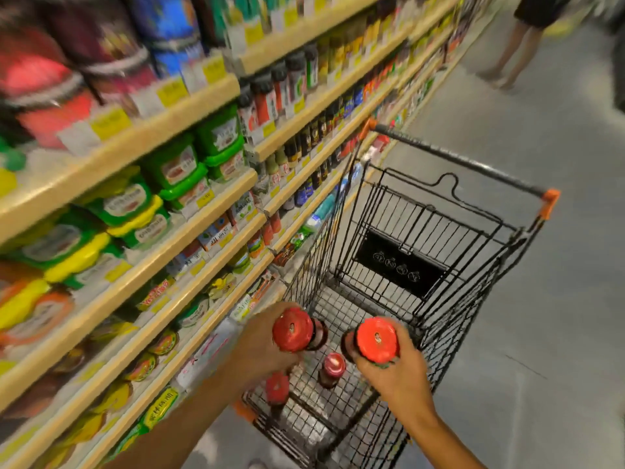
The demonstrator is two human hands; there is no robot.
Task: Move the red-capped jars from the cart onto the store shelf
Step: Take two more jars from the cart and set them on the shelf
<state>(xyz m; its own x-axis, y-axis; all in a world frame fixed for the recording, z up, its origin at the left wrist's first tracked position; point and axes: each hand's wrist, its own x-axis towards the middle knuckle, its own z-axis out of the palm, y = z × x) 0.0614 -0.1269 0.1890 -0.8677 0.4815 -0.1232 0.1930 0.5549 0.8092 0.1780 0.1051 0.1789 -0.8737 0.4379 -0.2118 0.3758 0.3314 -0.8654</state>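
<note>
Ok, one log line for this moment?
left hand: holds jar | right hand: holds jar | cart: two jars left

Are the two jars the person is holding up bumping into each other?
Apart. The head view shows cart mesh between the left hand's jar and the right hand's jar.

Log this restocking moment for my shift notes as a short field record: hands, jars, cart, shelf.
left hand: left hand grips a red-capped jar
right hand: right hand grips a second jar
jars left in cart: two upright, one mid-basket, one nearer the shelf side
cart: black wire cart, orange corners, beside the shelves
shelf: shelf at left, stocked, blurred
bystander: legs far down the aisle
</note>
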